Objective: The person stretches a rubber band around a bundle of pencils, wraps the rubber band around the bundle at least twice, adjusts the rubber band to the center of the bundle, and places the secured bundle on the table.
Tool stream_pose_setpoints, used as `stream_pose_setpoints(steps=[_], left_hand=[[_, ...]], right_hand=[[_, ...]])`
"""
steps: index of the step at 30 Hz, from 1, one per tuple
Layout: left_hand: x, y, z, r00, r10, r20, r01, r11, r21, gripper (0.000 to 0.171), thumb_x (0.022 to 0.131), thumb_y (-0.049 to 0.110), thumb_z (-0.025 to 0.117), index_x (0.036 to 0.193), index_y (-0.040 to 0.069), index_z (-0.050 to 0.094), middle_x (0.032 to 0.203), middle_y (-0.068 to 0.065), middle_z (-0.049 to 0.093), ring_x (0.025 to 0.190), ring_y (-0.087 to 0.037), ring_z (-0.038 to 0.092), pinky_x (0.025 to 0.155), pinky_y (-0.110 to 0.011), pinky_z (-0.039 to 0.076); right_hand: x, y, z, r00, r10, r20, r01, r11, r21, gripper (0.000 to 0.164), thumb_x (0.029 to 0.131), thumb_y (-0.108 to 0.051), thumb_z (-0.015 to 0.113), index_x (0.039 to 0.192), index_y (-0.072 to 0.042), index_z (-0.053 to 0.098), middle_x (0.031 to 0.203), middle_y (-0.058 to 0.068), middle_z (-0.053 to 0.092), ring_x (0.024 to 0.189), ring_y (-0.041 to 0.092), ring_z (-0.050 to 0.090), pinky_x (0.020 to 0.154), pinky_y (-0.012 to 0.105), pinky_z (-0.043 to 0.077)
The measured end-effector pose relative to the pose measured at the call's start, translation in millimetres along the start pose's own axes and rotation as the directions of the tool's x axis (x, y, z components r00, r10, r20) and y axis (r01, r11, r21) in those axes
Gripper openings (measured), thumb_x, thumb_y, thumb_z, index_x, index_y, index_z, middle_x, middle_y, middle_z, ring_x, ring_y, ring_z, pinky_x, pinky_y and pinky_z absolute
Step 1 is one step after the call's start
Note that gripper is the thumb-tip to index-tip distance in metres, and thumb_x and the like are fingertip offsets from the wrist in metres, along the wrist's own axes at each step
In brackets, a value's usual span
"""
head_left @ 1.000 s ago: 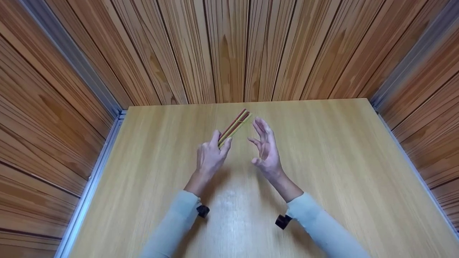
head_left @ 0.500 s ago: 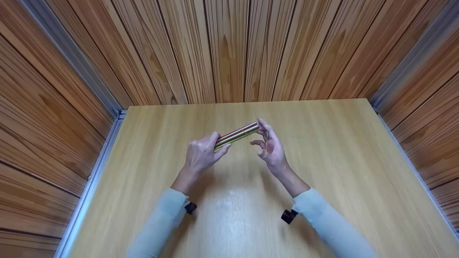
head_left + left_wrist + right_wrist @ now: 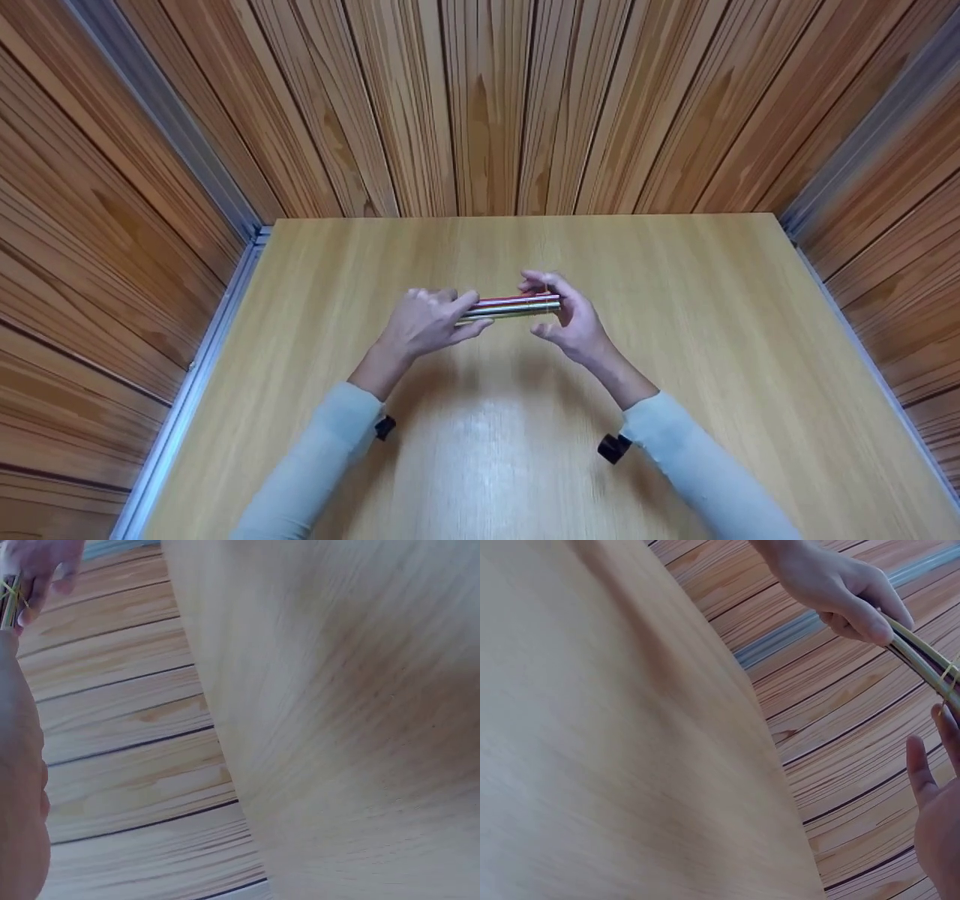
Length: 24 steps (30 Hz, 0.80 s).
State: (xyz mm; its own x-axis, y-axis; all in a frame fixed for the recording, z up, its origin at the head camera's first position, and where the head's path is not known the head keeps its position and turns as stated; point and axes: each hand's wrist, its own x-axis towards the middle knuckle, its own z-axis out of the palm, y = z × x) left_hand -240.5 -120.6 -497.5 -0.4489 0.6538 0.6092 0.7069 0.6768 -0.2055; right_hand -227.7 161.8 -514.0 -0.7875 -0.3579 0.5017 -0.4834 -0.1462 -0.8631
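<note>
My left hand (image 3: pixel 421 324) grips one end of a bundle of slim, pencil-like coloured sticks (image 3: pixel 508 307), red, green and silvery. The bundle lies nearly level over the table, pointing right. A thin yellow rubber band (image 3: pixel 949 676) crosses it near its free end in the right wrist view. My right hand (image 3: pixel 581 324) is around that free end, fingers behind it and thumb apart below, with a fingertip right at the band. In the left wrist view the sticks (image 3: pixel 10 609) and band show only at the upper left corner.
The wooden table (image 3: pixel 480 465) lies beneath both hands. Plank walls (image 3: pixel 480 112) rise behind it and at both sides, with a metal rail (image 3: pixel 199 360) along the left edge. A small black camera (image 3: pixel 613 448) sits at the right wrist.
The bundle has swung from a steep slant to nearly level, its free end moving down and right into my right hand. The band, earlier stretched across the right hand's fingers, now crosses the bundle.
</note>
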Motion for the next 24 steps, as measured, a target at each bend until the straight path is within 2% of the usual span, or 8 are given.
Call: stream_pose_setpoints(steps=[2,5,10,14,18,24], left_hand=[[0.6,-0.1,0.2,1.000,0.015,0.021,-0.015,1.000,-0.014,0.043,0.097,0.052,0.085,0.103,0.016,0.063,0.064,0.002,0.063,0.053,-0.007,0.033,0.047,-0.023,0.031],[1.1,-0.6,-1.0,0.998,0.019,0.066,-0.016,0.999,-0.036,0.041,0.098,0.051,0.084,0.104,0.016,0.063,0.064,0.001,0.064,0.055,-0.007,0.033,0.047,-0.024,0.033],[0.9,-0.2,-3.1,0.981,0.025,0.191,-0.006,0.995,-0.098,0.037,0.103,0.051,0.078,0.108,0.017,0.065,0.066,-0.001,0.066,0.057,-0.008,0.034,0.052,-0.023,0.026],[0.4,1.3,-3.1,0.962,0.023,0.273,0.015,0.990,-0.137,0.036,0.106,0.052,0.075,0.108,0.017,0.066,0.066,-0.001,0.065,0.057,-0.008,0.034,0.054,-0.022,0.021],[1.2,2.4,-1.4,0.941,0.013,0.339,0.056,0.979,-0.194,0.036,0.108,0.051,0.072,0.108,0.016,0.067,0.065,0.000,0.061,0.057,-0.008,0.034,0.054,-0.021,0.021],[4.2,1.7,-0.2,0.906,-0.011,0.423,0.137,0.953,-0.269,0.038,0.109,0.051,0.069,0.108,0.013,0.068,0.064,0.001,0.052,0.056,-0.010,0.037,0.055,-0.021,0.023]], right_hand=[[0,0,-1,1.000,0.009,0.027,-0.008,0.999,-0.039,0.097,0.095,-0.052,0.088,0.155,0.015,0.052,0.139,0.004,0.072,0.133,0.009,0.066,0.114,0.022,0.052],[1,0,-2,0.998,0.028,0.052,-0.023,0.996,-0.082,0.091,0.096,-0.050,0.088,0.154,0.011,0.056,0.138,0.010,0.071,0.130,0.010,0.067,0.112,0.024,0.053],[1,-2,-5,0.994,0.080,0.069,-0.069,0.988,-0.140,0.084,0.095,-0.048,0.089,0.152,0.007,0.061,0.133,0.015,0.073,0.121,0.015,0.070,0.103,0.026,0.056],[0,-5,-6,0.989,0.114,0.098,-0.092,0.975,-0.203,0.065,0.097,-0.022,0.090,0.150,0.005,0.064,0.130,0.021,0.075,0.117,0.010,0.071,0.100,0.025,0.057],[1,-9,-5,0.992,0.085,0.095,-0.062,0.973,-0.223,0.054,0.092,0.004,0.087,0.143,0.007,0.069,0.126,0.027,0.076,0.115,0.008,0.073,0.102,0.026,0.057],[-1,-13,-3,0.996,0.035,0.081,-0.016,0.975,-0.223,0.033,0.090,0.010,0.085,0.123,0.007,0.079,0.115,0.027,0.081,0.112,0.004,0.076,0.108,0.023,0.054]])
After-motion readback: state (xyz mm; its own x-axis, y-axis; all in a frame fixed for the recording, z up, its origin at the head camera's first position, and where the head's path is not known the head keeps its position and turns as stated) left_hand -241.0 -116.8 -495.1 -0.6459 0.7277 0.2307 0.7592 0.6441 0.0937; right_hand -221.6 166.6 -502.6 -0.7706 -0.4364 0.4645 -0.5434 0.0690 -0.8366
